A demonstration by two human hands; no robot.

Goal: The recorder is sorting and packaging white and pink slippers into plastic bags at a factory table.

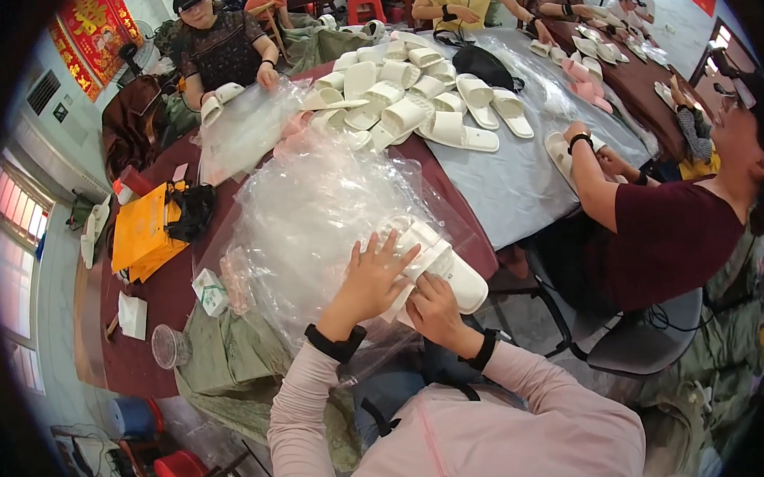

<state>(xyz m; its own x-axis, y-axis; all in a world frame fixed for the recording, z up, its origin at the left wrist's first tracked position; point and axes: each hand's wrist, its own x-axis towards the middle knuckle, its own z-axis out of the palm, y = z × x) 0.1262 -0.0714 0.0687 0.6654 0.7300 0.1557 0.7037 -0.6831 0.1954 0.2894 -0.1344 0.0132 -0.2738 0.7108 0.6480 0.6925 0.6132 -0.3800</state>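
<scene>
A pair of white slide slippers (464, 288) lies in front of me at the table's near edge, on clear plastic bags. My left hand (368, 278) is spread over the slippers' left side, its fingers apart and its fingertips by the strap. Bent fingers of my right hand (438, 312) pinch the near slipper at its strap opening. What lies under those fingertips is hidden. Beneath and beyond both hands spreads a large heap of clear plastic bags (311, 199).
A pile of white slippers (392, 91) covers the table's middle. Orange bags (147, 232), a small white box (210, 292) and a clear tub (170, 346) stand left. At right, a co-worker in a maroon shirt (658, 233) sits on a grey chair (634, 342), handling a slipper.
</scene>
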